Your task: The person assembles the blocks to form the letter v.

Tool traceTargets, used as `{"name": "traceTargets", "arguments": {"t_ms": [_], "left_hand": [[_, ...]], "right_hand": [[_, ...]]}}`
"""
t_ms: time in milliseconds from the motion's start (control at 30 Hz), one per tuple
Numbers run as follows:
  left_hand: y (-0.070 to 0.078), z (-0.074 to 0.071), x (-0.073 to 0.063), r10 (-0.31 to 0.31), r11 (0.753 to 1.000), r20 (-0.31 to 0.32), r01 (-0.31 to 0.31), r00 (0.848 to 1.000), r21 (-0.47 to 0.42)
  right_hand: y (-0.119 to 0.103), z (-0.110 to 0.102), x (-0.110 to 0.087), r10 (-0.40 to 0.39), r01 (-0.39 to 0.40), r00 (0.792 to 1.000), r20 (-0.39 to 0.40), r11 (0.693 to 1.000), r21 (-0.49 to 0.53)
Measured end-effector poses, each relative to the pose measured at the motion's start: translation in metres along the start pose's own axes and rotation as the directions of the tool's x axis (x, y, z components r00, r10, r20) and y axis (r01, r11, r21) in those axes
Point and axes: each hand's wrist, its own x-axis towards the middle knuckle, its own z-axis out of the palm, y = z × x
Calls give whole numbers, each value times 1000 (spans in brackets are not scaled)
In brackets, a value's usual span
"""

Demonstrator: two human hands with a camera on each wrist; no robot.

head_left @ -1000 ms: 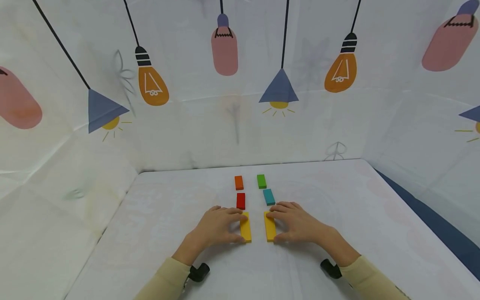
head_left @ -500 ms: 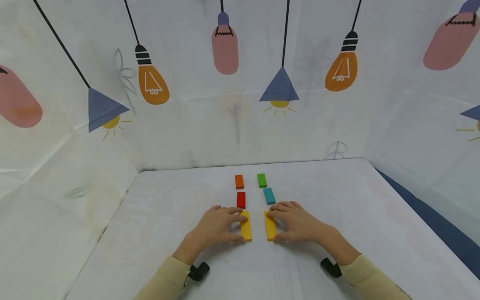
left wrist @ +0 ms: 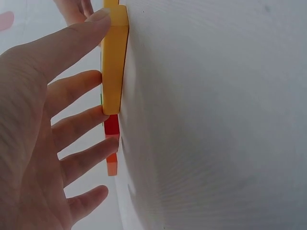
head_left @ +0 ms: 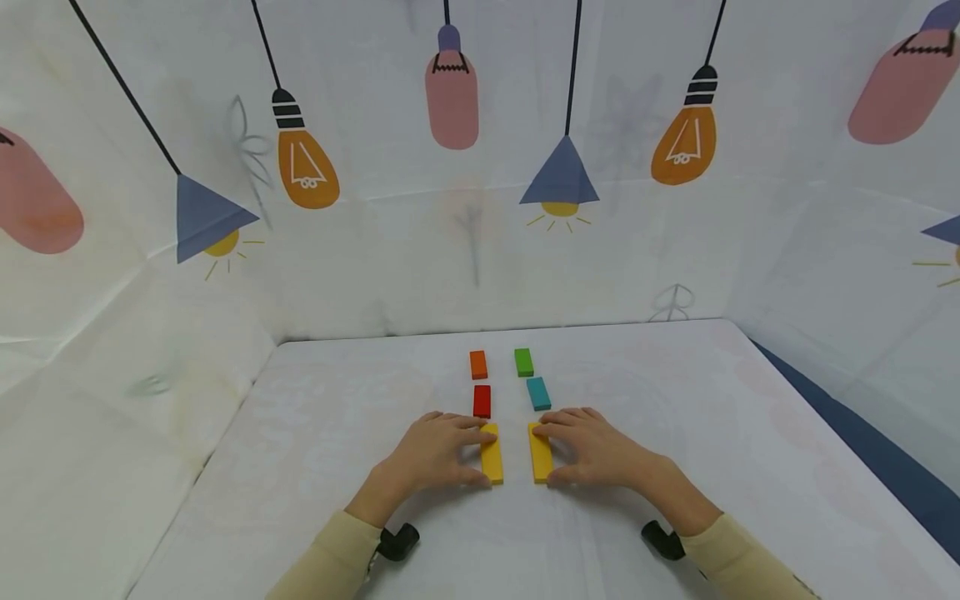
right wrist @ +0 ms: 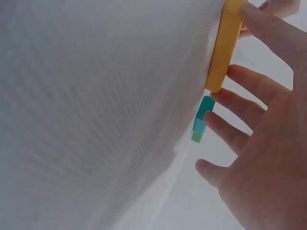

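Two yellow blocks lie side by side on the white table (head_left: pixel 337 417), long sides parallel. My left hand (head_left: pixel 474 454) grips the left yellow block (head_left: pixel 492 455), thumb at its near end and index finger at its far end. In the left wrist view the fingers (left wrist: pixel 72 120) rest along the side of that block (left wrist: pixel 115 62). My right hand (head_left: pixel 557 454) holds the right yellow block (head_left: pixel 539 454) the same way, and it shows in the right wrist view (right wrist: pixel 225 43).
Beyond the hands lie a red block (head_left: pixel 482 401) and an orange block (head_left: pixel 478 364) in the left column. A teal block (head_left: pixel 537 393) and a green block (head_left: pixel 523 362) form the right column. Printed fabric walls (head_left: pixel 465 250) enclose the table on three sides.
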Motion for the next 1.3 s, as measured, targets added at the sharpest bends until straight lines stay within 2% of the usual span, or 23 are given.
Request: {"name": "traceTargets", "arguments": {"t_ms": [600, 767, 1033, 1300], "left_hand": [[7, 2, -3, -4, 1000, -32, 4, 999, 12], [12, 2, -5, -13, 1000, -55, 13, 998, -3], [20, 5, -6, -59, 998, -55, 58, 997, -18], [26, 8, -7, -68, 998, -86, 67, 994, -15]], "right_hand": [[0, 3, 1, 13, -13, 1000, 3, 1000, 16], [0, 3, 1, 12, -12, 1000, -1, 1000, 7], [-1, 2, 0, 3, -3, 1000, -7, 1000, 7], [-2, 1, -2, -3, 3, 1000, -15, 1000, 10]]}}
